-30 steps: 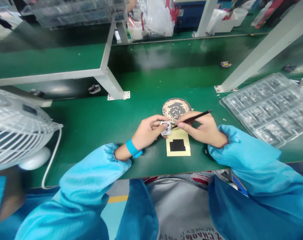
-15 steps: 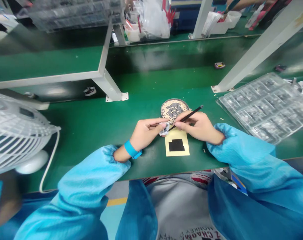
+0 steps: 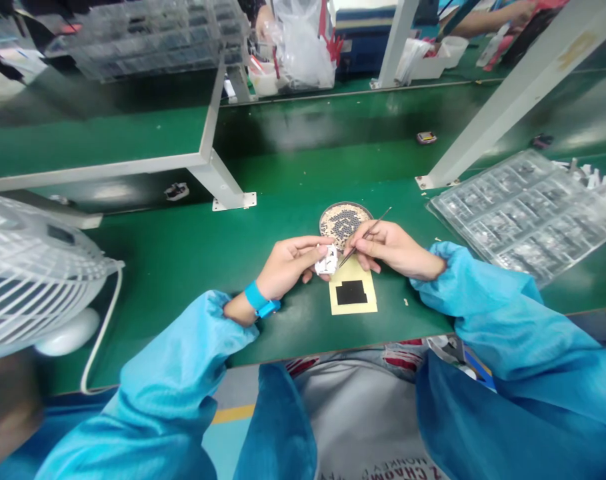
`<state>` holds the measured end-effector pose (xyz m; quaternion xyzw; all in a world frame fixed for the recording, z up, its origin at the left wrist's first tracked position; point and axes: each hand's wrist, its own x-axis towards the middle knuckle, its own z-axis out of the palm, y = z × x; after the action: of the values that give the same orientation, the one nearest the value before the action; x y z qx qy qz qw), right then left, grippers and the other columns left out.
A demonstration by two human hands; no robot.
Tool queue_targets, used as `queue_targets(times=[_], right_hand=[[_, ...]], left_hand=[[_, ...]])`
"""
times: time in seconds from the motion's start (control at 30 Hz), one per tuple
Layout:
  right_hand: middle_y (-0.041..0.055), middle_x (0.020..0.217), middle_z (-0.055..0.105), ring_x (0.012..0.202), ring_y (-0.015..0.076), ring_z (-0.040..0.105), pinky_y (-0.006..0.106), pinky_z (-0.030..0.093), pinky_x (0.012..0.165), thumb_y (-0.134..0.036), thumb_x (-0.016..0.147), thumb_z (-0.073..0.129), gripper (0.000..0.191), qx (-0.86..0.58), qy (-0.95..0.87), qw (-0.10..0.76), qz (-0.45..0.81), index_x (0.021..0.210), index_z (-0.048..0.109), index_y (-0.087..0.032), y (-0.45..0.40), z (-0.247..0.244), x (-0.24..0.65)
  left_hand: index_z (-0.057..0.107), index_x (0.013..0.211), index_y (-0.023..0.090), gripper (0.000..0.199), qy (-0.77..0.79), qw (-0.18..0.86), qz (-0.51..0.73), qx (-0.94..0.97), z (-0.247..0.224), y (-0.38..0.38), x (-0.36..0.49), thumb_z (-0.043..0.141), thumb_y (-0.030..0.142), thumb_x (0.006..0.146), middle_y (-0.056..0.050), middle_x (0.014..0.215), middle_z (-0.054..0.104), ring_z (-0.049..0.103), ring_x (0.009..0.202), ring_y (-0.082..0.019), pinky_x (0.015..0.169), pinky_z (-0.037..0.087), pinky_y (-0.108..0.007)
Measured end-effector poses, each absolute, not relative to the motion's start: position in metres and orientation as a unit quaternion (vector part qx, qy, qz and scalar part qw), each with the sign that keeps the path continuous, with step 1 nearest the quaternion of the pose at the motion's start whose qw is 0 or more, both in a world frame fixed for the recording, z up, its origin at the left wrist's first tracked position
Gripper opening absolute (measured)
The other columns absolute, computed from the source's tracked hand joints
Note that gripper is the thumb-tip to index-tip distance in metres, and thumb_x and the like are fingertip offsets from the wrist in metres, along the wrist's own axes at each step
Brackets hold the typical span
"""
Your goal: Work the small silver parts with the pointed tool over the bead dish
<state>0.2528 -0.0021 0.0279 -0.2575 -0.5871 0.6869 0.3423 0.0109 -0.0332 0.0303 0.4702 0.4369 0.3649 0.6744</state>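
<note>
My left hand (image 3: 293, 262) pinches a small white square frame part (image 3: 327, 261) between its thumb and fingers, just left of the round dish's lower edge. My right hand (image 3: 390, 248) holds slim dark tweezers (image 3: 367, 233), whose tip reaches down to the white part's right side. Below the hands lies a pale yellow card (image 3: 353, 290) with a black square patch on it. The round dish (image 3: 345, 225), filled with small beige and dark pieces, sits just beyond them. My fingers hide part of the white piece.
A white desk fan (image 3: 33, 267) and its cable stand at the left. A clear plastic blister tray (image 3: 525, 213) lies at the right. Grey metal shelf supports (image 3: 217, 177) rise from the green bench. A co-worker's arm (image 3: 503, 13) shows beyond, at the top right.
The tweezers have swung to a steeper angle, and the white part has turned slightly in my left hand. The whole view has drifted a little, with the bench items shifting left.
</note>
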Motion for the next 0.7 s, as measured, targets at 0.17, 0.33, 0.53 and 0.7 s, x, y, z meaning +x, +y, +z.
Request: queue_targets(times=[0.17,0.33,0.53,0.7], right_hand=[[0.0038,0.079,0.073,0.053,0.0062,0.059,0.016,0.046,0.045,-0.037,0.097,0.069,0.027,-0.220,-0.609,0.268,0.714,0.101,0.065,-0.011,0.010,0.026,0.261],[0.0077,0.090,0.075,0.053,0.0067,0.060,0.017,0.047,0.044,-0.044,0.093,0.073,0.035,-0.245,-0.605,0.234,0.720,0.095,0.066,-0.010,0.016,0.030,0.261],[-0.0015,0.048,0.047,0.052,0.0120,0.058,0.025,0.049,0.055,-0.058,0.098,0.060,0.060,-0.256,-0.531,0.381,0.712,0.057,0.040,-0.018,-0.001,0.049,0.274],[-0.0071,0.059,0.040,0.044,0.0056,0.032,0.020,0.022,0.042,-0.059,0.094,0.065,0.044,-0.406,-0.541,0.394,0.622,0.086,0.058,-0.017,-0.014,0.088,0.349]], left_hand=[[0.074,0.121,0.012,0.051,0.437,0.649,0.355,0.512,0.028,-0.035,0.013,0.080,0.046,0.084,-0.012,0.093,0.078,0.073,0.066,-0.017,0.042,0.037,-0.019],[0.072,0.122,0.011,0.051,0.452,0.628,0.365,0.518,0.025,-0.032,0.010,0.078,0.046,0.086,-0.011,0.088,0.077,0.072,0.066,-0.018,0.044,0.040,-0.020],[0.065,0.120,0.013,0.049,0.422,0.646,0.417,0.480,0.022,-0.027,0.008,0.083,0.028,0.077,-0.009,0.100,0.075,0.074,0.074,-0.020,0.053,0.051,-0.022],[0.057,0.130,0.015,0.069,0.428,0.638,0.420,0.483,0.020,-0.028,0.010,0.090,0.029,0.072,-0.005,0.091,0.074,0.074,0.076,-0.018,0.058,0.057,-0.019]])
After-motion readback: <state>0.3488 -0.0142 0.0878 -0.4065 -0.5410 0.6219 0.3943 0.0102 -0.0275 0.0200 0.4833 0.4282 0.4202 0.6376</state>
